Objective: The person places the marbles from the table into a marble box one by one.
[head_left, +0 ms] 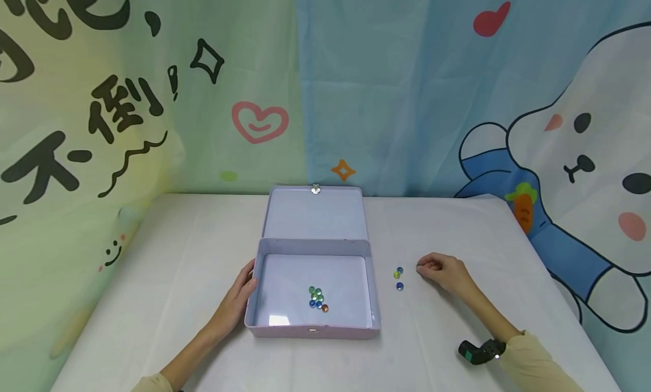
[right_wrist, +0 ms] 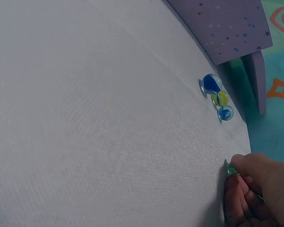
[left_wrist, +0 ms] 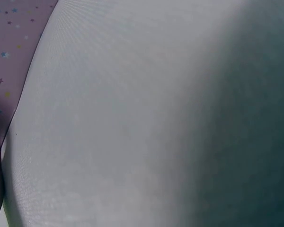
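An opened lilac metal box (head_left: 312,331) stands on the white cloth, its lid tipped back. My left hand (head_left: 235,301) rests against the box's left side. Several glass marbles (head_left: 319,298), green, blue and one amber, lie together on the box floor. To the right of the box, my right hand (head_left: 443,272) pinches a green marble (right_wrist: 232,169) between thumb and fingers at the cloth. Between that hand and the box lie a larger blue marble (right_wrist: 211,83), a yellow-green marble (right_wrist: 221,98) and a smaller blue marble (right_wrist: 225,113). In the left wrist view only a bit of the left hand shows.
White cloth (head_left: 203,234) covers the table. The hinged lid (head_left: 315,212) leans back behind the box, near a printed curtain (head_left: 386,98). A black wrist camera (head_left: 480,351) sits on the right wrist. The box's outer wall (right_wrist: 227,28) has small stars.
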A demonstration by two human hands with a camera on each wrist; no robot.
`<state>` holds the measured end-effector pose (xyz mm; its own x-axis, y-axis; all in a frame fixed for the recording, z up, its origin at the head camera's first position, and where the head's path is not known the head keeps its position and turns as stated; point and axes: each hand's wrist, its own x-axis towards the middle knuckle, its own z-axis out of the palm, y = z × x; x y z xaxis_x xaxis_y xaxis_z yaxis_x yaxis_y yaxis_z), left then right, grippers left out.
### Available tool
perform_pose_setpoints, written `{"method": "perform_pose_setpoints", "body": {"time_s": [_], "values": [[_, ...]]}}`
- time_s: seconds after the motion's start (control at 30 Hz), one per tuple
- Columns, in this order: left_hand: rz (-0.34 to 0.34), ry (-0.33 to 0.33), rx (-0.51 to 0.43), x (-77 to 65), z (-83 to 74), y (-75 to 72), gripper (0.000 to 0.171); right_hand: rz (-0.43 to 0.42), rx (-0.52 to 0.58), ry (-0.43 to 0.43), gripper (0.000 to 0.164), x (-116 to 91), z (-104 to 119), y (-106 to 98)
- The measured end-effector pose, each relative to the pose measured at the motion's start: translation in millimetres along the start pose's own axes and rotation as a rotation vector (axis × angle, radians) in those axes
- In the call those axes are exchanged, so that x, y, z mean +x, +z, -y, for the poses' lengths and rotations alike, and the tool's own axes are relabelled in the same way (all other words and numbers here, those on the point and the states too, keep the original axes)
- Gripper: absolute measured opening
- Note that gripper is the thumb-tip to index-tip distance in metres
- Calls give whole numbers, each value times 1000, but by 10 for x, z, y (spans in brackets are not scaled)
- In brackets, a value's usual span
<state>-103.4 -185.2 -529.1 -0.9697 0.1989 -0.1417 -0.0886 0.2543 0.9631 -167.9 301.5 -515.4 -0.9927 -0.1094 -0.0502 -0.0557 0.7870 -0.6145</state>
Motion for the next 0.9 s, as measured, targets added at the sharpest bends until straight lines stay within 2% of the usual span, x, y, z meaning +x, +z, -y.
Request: {"method": "perform_pose_setpoints", "body": {"time_s": [0.9], "values": [[-3,-7,-4,4,17,3,53,-45,-22,-56,15,-63,102,40]]}}
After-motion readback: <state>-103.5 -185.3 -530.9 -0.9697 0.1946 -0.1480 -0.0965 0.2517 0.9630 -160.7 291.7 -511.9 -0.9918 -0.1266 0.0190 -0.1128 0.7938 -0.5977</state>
